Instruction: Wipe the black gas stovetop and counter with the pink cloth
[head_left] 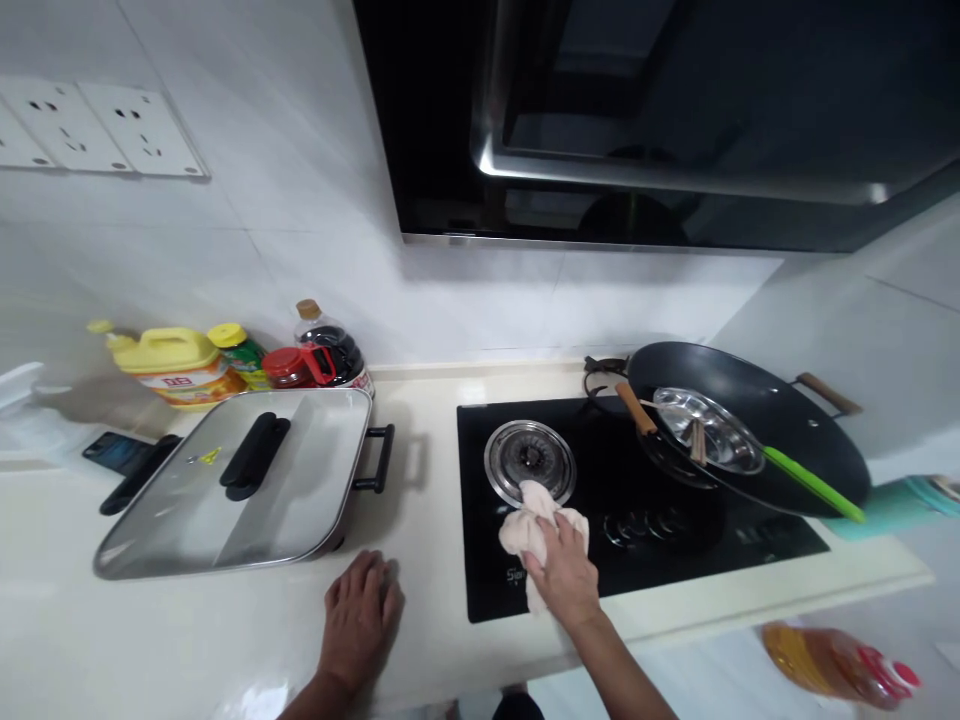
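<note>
My right hand (564, 575) presses a pale cloth (523, 532) onto the black glass cooktop (480, 470), its fingers closed over the fabric. The cloth lies at the front edge of the left burner (529, 460), a round metal ring with a dark centre. On the pale counter, left of the cooktop, rests my left hand (361, 615). It holds nothing, and its fingers lie on the surface, slightly bent. Just beyond it stands a rectangular electric pan with a glass lid (315, 480) and black handles.
A large wok (810, 460) covers the right burner, holding a metal bowl (739, 440) and a green-handled utensil (814, 484). Bottles, including a yellow jug (176, 350), line the back wall. The range hood (637, 210) overhangs. An oil bottle (836, 660) stands lower right.
</note>
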